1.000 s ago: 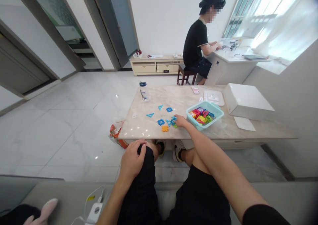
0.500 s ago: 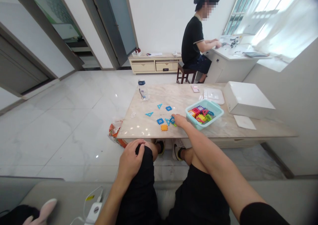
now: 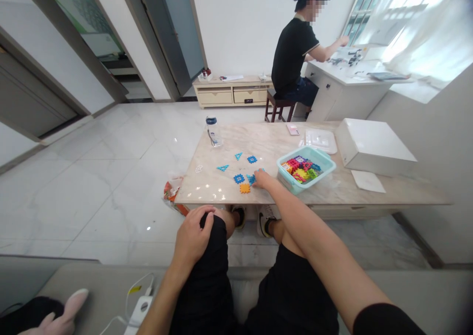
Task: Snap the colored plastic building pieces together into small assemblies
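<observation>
My right hand (image 3: 263, 179) reaches out over the marble table (image 3: 258, 143) and rests on a small cluster of blue plastic pieces (image 3: 253, 178), fingers curled over them. Beside it lie an orange square piece (image 3: 244, 188), a blue square piece (image 3: 239, 179), another blue square (image 3: 252, 159) and two blue triangles (image 3: 222, 168). A teal basket (image 3: 320, 158) full of coloured pieces stands just right of the hand. My left hand (image 3: 194, 236) lies flat on my left knee, holding nothing.
A water bottle (image 3: 213, 130) stands at the table's far left. A white box (image 3: 373, 145), a clear lid (image 3: 320, 140) and paper (image 3: 367, 181) lie at the right. Another person (image 3: 295, 54) sits on a stool at a white desk behind. A charger (image 3: 138, 311) lies on the sofa.
My right hand has slid slightly left over the blue pieces. The person behind has reached an arm out farther across the desk. My left hand has stayed on my knee.
</observation>
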{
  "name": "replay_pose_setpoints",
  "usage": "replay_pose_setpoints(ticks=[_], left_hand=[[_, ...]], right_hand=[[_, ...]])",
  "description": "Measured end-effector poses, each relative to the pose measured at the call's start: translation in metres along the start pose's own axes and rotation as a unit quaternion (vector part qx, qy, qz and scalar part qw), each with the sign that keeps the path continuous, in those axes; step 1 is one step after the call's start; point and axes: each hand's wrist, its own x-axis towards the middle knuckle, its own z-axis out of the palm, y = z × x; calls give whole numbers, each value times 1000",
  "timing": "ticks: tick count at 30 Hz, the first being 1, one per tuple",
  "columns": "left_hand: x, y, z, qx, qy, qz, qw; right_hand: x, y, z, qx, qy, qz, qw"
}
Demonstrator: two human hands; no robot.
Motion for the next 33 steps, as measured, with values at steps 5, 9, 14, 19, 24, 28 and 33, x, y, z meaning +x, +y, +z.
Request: replay_pose_setpoints(ticks=[5,9,14,19,24,28,33], left_hand=[[1,0,2,6,-7,-6,1000],[1,0,2,17,-3,-6,1000],[3,3,2,22,-4,-1,1000],[2,11,5,23,-11,14,1000],[-4,13,4,18,3,30,999],[-8,10,1,9,11,37,999],[-12,6,2,-2,25,25,999]], right_hand=[[-5,-2,-5,-29,-37,9,999],[-4,-1,-8,-37,-44,18,998],[-3,4,-8,-38,-38,33,998],[-1,11,-4,-38,-26,39,998],[7,6,5,-41,-19,29,999],[13,-10,10,-42,-7,42,998],[20,-35,16,-38,8,52,998]])
